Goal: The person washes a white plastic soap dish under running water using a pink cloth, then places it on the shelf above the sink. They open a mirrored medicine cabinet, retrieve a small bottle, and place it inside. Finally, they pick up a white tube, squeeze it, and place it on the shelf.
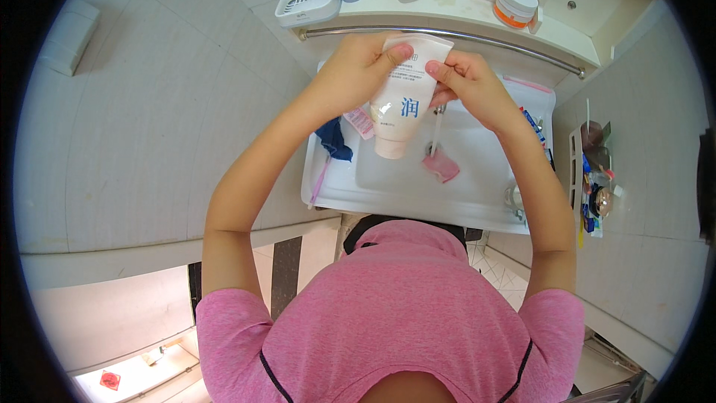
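Observation:
Both hands hold a white squeeze tube (400,98) with printed writing, its pale pink cap pointing down over the white washbasin (380,179). My left hand (363,70) grips the tube's left side near the crimped end, thumb across the front. On the opposite edge, my right hand (470,81) pinches it with the thumb in front and fingers partly hidden behind. Below the tube, water (437,131) runs in a thin stream from the tap (440,108). A pink cloth or sponge (441,166) lies wet in the basin by the drain.
A dark blue cloth (334,140), a pink packet (359,122) and a purple toothbrush (319,183) rest on the basin's left side. Behind runs a metal rail (475,40) under a shelf with a soap dish (309,4), bottles and an orange-and-white jar (514,5). A filled wall rack (596,179) is right.

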{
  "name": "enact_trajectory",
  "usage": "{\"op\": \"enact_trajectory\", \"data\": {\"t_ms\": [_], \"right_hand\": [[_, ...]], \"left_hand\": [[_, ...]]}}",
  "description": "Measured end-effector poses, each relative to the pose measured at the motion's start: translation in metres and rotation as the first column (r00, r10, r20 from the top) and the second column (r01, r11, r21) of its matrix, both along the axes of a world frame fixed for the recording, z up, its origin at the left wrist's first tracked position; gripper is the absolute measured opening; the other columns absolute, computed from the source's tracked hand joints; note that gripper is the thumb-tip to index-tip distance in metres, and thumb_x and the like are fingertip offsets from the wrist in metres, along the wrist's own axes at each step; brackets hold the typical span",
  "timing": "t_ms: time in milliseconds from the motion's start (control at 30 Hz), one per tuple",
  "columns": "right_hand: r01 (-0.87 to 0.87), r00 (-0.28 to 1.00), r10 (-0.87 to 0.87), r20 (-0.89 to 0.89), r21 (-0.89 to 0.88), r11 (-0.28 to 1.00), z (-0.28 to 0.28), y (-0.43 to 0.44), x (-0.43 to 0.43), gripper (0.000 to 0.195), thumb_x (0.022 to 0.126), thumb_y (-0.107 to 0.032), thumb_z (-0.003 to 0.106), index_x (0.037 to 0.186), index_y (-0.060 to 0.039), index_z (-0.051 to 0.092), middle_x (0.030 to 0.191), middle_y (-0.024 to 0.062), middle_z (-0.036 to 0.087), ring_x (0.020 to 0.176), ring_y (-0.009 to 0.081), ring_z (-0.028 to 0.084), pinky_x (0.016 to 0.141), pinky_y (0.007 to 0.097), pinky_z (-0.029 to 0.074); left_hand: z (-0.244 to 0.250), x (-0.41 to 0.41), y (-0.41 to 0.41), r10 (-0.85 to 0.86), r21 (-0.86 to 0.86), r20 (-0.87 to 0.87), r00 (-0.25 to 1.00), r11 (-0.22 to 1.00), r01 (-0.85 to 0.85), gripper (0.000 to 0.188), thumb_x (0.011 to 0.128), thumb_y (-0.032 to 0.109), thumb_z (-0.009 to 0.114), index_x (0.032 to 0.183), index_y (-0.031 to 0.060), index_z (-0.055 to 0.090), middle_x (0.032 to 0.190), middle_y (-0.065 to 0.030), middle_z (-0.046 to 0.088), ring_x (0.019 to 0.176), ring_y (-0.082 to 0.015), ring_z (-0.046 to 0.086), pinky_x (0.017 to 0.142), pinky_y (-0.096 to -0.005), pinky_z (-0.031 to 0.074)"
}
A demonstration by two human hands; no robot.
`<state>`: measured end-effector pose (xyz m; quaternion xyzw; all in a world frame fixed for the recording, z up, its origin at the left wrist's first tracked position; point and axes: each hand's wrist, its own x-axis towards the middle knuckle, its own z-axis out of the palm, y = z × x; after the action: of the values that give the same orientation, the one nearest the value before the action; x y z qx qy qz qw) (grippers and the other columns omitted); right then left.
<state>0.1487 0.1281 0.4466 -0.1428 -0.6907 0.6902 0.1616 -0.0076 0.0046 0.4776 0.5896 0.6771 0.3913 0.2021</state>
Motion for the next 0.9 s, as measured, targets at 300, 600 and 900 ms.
{"op": "enact_trajectory", "data": {"t_ms": [300,600,900], "right_hand": [[0.0,0.998,-0.003,-0.063,-0.043,0.999,-0.006,-0.007,-0.002,0.024,0.092,-0.018,0.053,0.099,0.0043,0.058,0.088,0.0109,0.065,0.072,0.0177,0.065,0.064,0.0299,0.056],[0.104,0.993,-0.116,-0.01,0.521,0.847,-0.012,-0.02,-0.01,0.032,0.091,-0.023,0.054,0.11,0.0032,0.055,0.093,0.0119,0.064,0.076,0.021,0.066,0.068,0.031,0.056],[-0.281,0.954,0.298,0.003,-0.328,0.902,-0.003,-0.026,-0.002,0.033,0.091,-0.024,0.056,0.116,-0.0027,0.052,0.098,0.0119,0.064,0.086,0.0217,0.064,0.07,0.0322,0.056]], "left_hand": [[0.014,0.006,-0.003,0.027,0.272,-0.333,0.943,0.96,0.068,0.011,0.081,0.001,0.05,0.087,0.0031,0.059,0.067,-0.0176,0.055,0.057,-0.0329,0.052,0.054,-0.0329,0.043],[0.007,0.006,0.0,0.067,0.278,-0.361,0.93,0.96,0.038,0.009,0.083,0.007,0.052,0.086,0.0012,0.058,0.068,-0.0171,0.056,0.058,-0.0331,0.052,0.055,-0.0328,0.043],[0.009,0.008,-0.011,-0.119,0.176,-0.239,0.964,0.971,0.163,0.015,0.086,0.014,0.054,0.082,0.0009,0.059,0.063,-0.0151,0.053,0.051,-0.0263,0.046,0.05,-0.031,0.04]]}}
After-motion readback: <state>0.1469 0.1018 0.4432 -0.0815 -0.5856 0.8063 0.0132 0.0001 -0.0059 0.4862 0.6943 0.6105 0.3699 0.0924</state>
